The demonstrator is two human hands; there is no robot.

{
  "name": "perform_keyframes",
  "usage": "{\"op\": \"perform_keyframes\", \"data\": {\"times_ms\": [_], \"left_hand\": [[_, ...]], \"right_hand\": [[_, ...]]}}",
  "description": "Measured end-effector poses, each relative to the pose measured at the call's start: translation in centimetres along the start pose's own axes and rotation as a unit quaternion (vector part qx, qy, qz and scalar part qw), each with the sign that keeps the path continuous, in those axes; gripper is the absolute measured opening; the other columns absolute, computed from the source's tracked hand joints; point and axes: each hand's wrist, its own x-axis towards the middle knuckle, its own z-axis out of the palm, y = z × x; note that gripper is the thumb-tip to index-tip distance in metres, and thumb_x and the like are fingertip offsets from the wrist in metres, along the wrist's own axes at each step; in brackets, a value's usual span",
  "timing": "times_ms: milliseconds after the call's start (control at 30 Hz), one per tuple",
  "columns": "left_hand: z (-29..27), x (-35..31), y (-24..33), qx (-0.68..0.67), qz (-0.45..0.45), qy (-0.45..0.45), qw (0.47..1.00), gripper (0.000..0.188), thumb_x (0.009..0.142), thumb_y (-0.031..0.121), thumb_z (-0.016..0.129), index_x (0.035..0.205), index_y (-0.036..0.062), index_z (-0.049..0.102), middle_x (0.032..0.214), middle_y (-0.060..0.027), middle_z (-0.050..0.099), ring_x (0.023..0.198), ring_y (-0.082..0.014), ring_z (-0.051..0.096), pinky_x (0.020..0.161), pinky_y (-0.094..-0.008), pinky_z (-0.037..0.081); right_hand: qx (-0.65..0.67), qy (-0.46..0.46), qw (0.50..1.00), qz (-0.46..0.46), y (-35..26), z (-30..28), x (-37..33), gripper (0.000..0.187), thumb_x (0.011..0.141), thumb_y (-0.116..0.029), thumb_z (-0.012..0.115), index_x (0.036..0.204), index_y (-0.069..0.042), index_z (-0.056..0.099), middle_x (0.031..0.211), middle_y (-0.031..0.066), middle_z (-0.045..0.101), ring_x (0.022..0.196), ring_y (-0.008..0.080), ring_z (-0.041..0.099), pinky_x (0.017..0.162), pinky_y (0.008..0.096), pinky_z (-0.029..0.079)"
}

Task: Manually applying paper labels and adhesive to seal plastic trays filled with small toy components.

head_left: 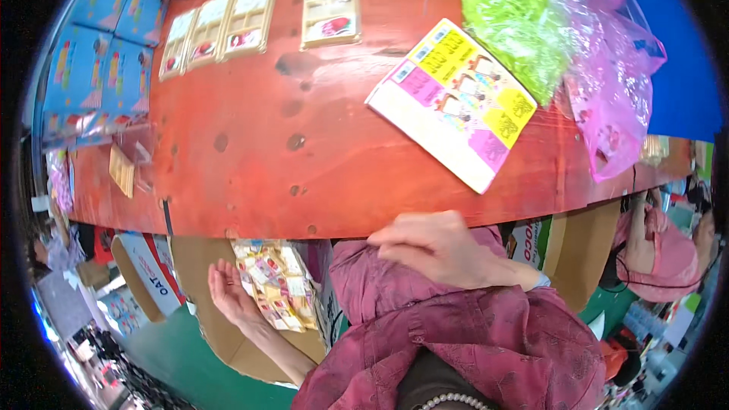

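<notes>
My left hand [231, 298] is over an open cardboard box [188, 273] on the left, its fingers spread and nothing seen in them. Inside the box lie several small flat wooden pieces [277, 285] with coloured pictures, wrapped in clear film. My right hand [433, 247] hovers in front of my lap, close to the table's near edge, its fingers stretched toward the left with nothing visible in them. Beyond it a stack of yellow and pink printed sheets [459, 102] lies at an angle on the red table [243, 159].
Three shallow wooden trays [209, 42] sit side by side at the back left, with a similar tray [332, 11] apart. Blue boxes [99, 68] are stacked far left. Green bagged material [512, 23] and a pink plastic bag [611, 91] fill the back right. Another person [661, 250] sits at right.
</notes>
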Motion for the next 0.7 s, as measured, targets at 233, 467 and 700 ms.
{"op": "perform_keyframes", "data": {"times_ms": [233,467,700], "left_hand": [[16.8,-5.3,3.2,0.113,0.049,-0.244,0.962,0.019,0.088,0.008,0.054,0.102,-0.0044,0.056,0.092,-0.0145,0.063,0.081,-0.0195,0.063,0.076,-0.0281,0.052],[28.7,-8.7,-0.8,0.304,0.042,-0.418,0.855,0.026,0.091,0.015,0.051,0.108,-0.0046,0.054,0.099,-0.013,0.061,0.088,-0.0181,0.062,0.077,-0.0273,0.05],[32.8,-9.0,-3.2,0.145,-0.267,-0.513,0.803,0.024,0.087,0.013,0.057,0.1,-0.0063,0.059,0.09,-0.0109,0.065,0.078,-0.0141,0.063,0.075,-0.0263,0.05]], "right_hand": [[-0.437,0.223,0.871,-0.005,-0.1,-5.5,-0.9,0.051,0.065,-0.014,0.073,0.11,0.001,0.055,0.119,0.0154,0.048,0.11,0.0344,0.045,0.091,0.0438,0.037],[-0.523,0.208,0.826,0.038,4.2,-4.9,-2.1,0.046,0.074,-0.001,0.062,0.117,0.005,0.049,0.128,0.0188,0.041,0.121,0.0361,0.039,0.097,0.0547,0.032],[-0.462,0.171,0.87,-0.012,3.4,-5.1,-4.6,0.042,0.074,0.001,0.059,0.115,0.006,0.05,0.124,0.0188,0.047,0.122,0.0338,0.04,0.097,0.0537,0.032]]}}
